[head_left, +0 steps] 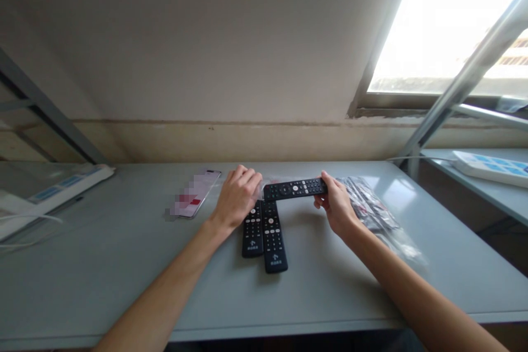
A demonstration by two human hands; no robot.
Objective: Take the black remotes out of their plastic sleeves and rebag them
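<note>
A black remote control (295,189) is held level above the desk, its right end between the thumb and fingers of my right hand (336,202). At its other end my left hand (238,193) is closed on a clear plastic bag (261,189), which shows only in part beside the fingers. Two more black remotes lie below on the desk, side by side with their buttons up: one (253,234) is partly covered by my left hand, the other (274,239) reaches nearer the front edge.
On the grey desk (198,286), a phone (198,192) lies left of my hands. Plastic-wrapped items (371,206) lie behind my right forearm. A white power strip (61,195) is at far left, another (490,168) on the right-hand surface. Metal posts flank the desk.
</note>
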